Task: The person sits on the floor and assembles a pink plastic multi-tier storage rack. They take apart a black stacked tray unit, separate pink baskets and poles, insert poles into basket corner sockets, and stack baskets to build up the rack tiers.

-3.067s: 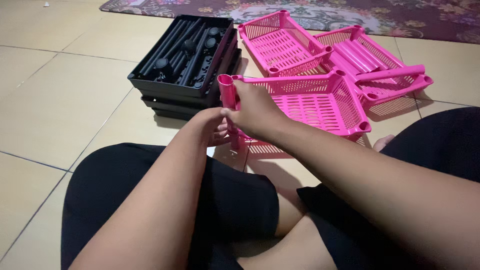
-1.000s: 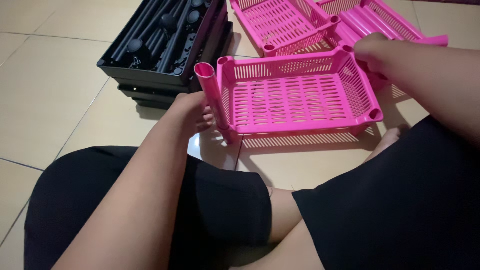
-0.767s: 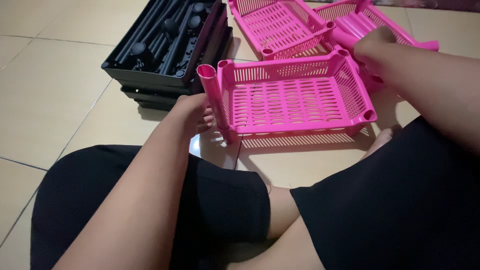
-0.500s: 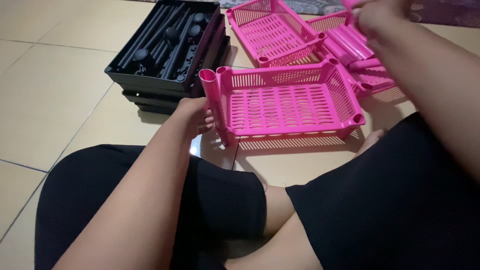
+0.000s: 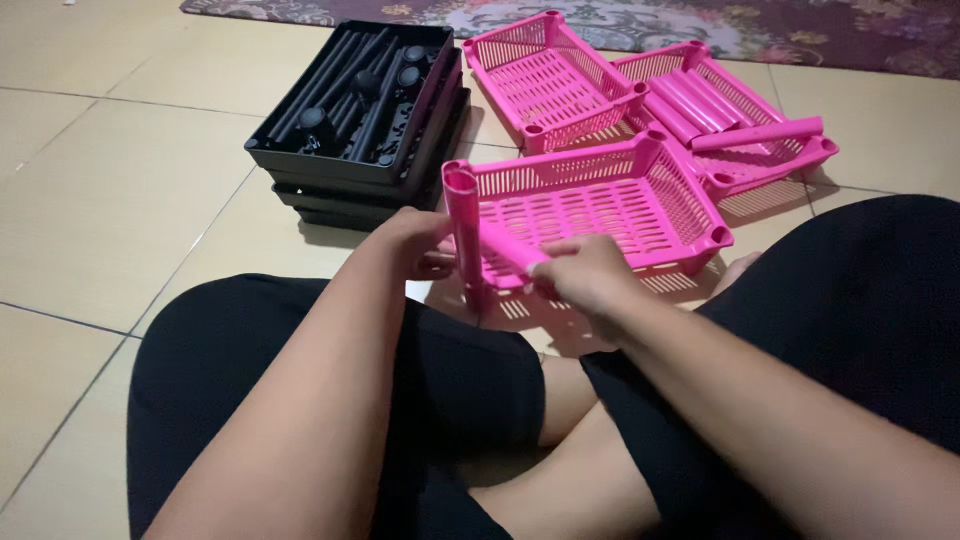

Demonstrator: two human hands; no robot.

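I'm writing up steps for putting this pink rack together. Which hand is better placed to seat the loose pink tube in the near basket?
Probably the right hand: it grips the loose pink tube beside the near basket. The left hand is taken up steadying the upright tube at the basket's corner.

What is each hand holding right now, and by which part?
The right hand grips a loose pink tube at its near end. The left hand steadies the upright pink tube at the pink basket's near-left corner, around mid-height.
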